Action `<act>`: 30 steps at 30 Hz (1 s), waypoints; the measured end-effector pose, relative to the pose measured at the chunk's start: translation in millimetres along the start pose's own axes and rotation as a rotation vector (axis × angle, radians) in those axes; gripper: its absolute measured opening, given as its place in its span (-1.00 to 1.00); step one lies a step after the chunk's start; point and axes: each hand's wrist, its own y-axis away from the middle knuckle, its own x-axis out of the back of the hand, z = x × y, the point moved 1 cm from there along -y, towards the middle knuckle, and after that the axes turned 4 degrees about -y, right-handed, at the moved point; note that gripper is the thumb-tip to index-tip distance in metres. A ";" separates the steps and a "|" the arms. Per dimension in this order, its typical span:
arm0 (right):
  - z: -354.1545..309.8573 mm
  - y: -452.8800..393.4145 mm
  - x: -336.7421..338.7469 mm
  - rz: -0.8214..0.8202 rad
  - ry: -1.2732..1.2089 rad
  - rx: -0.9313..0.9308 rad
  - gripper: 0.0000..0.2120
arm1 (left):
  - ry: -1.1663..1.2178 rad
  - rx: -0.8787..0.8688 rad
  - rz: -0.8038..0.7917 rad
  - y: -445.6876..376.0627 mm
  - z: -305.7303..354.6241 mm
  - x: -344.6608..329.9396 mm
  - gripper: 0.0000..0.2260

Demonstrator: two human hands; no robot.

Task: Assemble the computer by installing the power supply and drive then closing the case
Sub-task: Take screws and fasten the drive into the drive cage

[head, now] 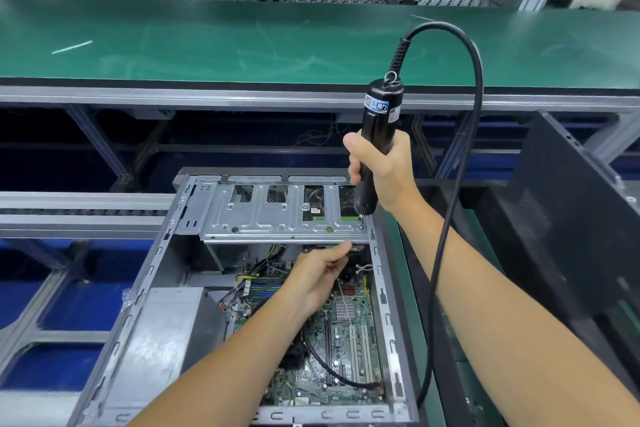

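From the head view I see the open computer case [145, 305] lying on its side in front of me, its near edge cut off by the bottom of the picture. My right hand [384, 170] is wrapped round the black electric screwdriver [375, 135], held nearly upright, with its tip down on a screw at the right end of the silver drive cage [277, 215]. The tip itself is small and half hidden by the tool's nose, so I cannot tell whether it is seated in the screw head. The screwdriver's black cable [474, 107] arcs up and over, then drops past my right forearm.

My left hand [318, 270] reaches in under the front lip of the cage, thumb pressed up against it; the fingers curl beneath, and I cannot make out whether they pinch anything. Through the cage openings I glimpse part of a drive, mostly covered. The grey power supply [173, 333] sits in the case's left side, beside the motherboard [349, 333], which my left forearm partly hides. A dark side panel [561, 201] stands at the right, cut off by the frame.
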 end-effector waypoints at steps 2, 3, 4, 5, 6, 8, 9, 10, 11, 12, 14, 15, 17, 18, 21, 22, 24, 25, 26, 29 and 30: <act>-2.2 0.8 1.2 0.012 -0.001 0.002 -0.67 | 0.006 0.003 -0.003 1.6 0.6 -1.2 -0.97; -3.0 1.2 1.6 0.020 -0.004 0.003 -0.66 | 0.016 0.006 -0.009 2.2 0.7 -1.5 -0.97; -3.1 2.5 1.5 0.027 -0.010 0.006 -0.64 | 0.028 0.006 -0.015 3.1 0.8 -1.9 -0.97; -3.0 4.3 1.6 0.029 -0.016 0.011 -0.63 | 0.037 0.003 -0.019 4.0 1.2 -2.5 -0.96; -2.7 6.4 1.7 0.027 -0.023 0.019 -0.62 | 0.043 -0.001 -0.020 4.6 1.5 -3.2 -0.94; -1.7 11.3 2.0 0.015 -0.040 0.048 -0.62 | 0.047 -0.007 -0.017 4.9 1.4 -4.2 -0.89; -1.5 13.2 2.3 0.010 -0.044 0.064 -0.61 | 0.045 -0.009 -0.017 4.9 1.1 -4.5 -0.86; -1.2 14.3 2.5 0.007 -0.045 0.078 -0.62 | 0.043 -0.010 -0.016 4.8 0.6 -4.9 -0.82; -1.5 14.5 2.5 0.009 -0.048 0.085 -0.63 | 0.039 -0.011 -0.012 4.4 0.3 -4.9 -0.80; -2.3 14.4 2.6 0.014 -0.052 0.086 -0.65 | 0.038 -0.012 -0.007 4.0 0.0 -4.7 -0.80; -4.3 13.1 3.2 0.025 -0.065 0.080 -0.73 | 0.042 -0.014 -0.012 3.3 0.0 -4.3 -0.85; -4.8 12.4 3.6 0.026 -0.077 0.074 -0.75 | 0.041 -0.015 -0.016 3.1 0.1 -3.9 -0.87; -5.1 10.8 4.5 0.027 -0.093 0.061 -0.77 | 0.028 -0.019 -0.023 2.6 0.2 -3.3 -0.86; -4.9 10.1 4.4 0.027 -0.093 0.054 -0.77 | 0.020 -0.020 -0.028 2.9 0.6 -2.9 -0.85; -5.3 8.5 3.4 0.032 -0.074 0.043 -0.72 | -0.060 -0.004 -0.056 6.1 -0.5 -4.3 -0.76; -6.3 8.4 3.8 0.046 -0.071 0.047 -0.71 | -0.116 0.010 -0.056 7.9 -0.4 -4.8 -0.71; -12.3 8.3 8.1 0.103 -0.100 0.067 -0.71 | -0.269 0.057 -0.046 12.6 1.0 -4.1 -0.60; -16.8 7.7 12.6 0.141 -0.143 0.076 -0.73 | -0.366 0.085 -0.038 15.8 3.4 -2.4 -0.56; -21.5 7.1 18.3 0.181 -0.193 0.081 -0.75 | -0.470 0.113 -0.035 18.9 6.4 -0.1 -0.53; -34.8 9.4 40.2 0.268 -0.287 0.096 -0.76 | -0.785 0.136 -0.054 30.5 15.8 -0.7 -0.47; -38.1 12.2 47.6 0.279 -0.291 0.100 -0.75 | -0.862 0.081 -0.041 33.7 19.5 -5.4 -0.49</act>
